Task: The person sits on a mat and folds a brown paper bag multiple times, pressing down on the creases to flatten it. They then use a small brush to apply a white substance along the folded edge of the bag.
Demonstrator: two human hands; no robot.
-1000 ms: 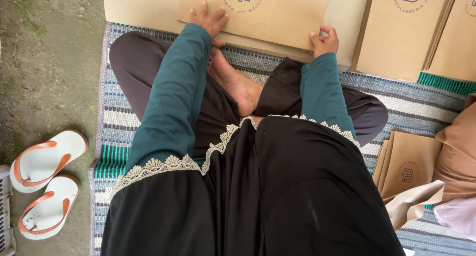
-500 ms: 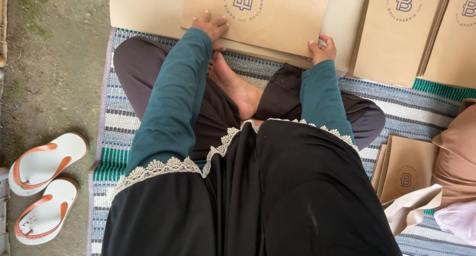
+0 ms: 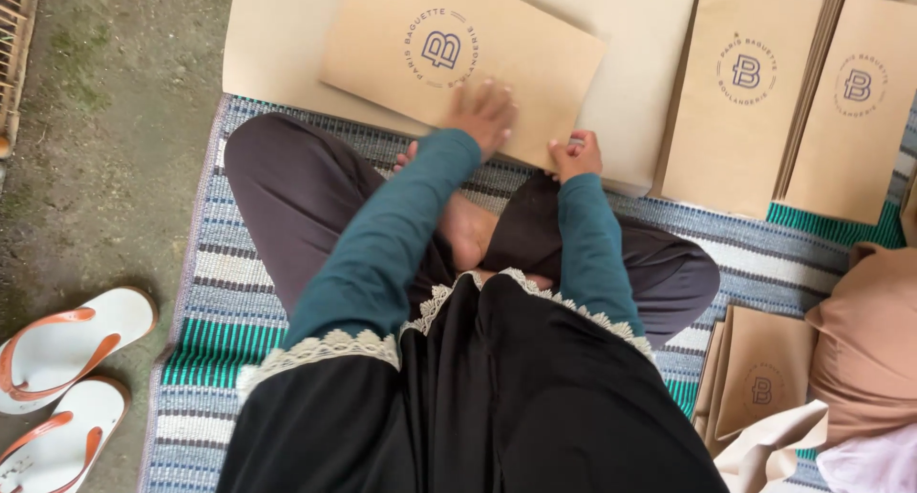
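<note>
Down on the striped woven mat (image 3: 239, 311), the left hand (image 3: 484, 114) lies flat with fingers spread — pressing on the near edge of a flat brown paper bag with a round printed emblem (image 3: 458, 58), gripping nothing. The right hand (image 3: 576, 155) is curled at the bag's near right corner, pinching its edge. That bag lies tilted on a larger plain sheet of brown paper (image 3: 640, 82), far from the crossed legs. To the right stand more stacked brown bags (image 3: 745, 101), and another small stack (image 3: 764, 383) sits near right. White sandals with orange straps (image 3: 57, 388) rest on bare ground at near left.
</note>
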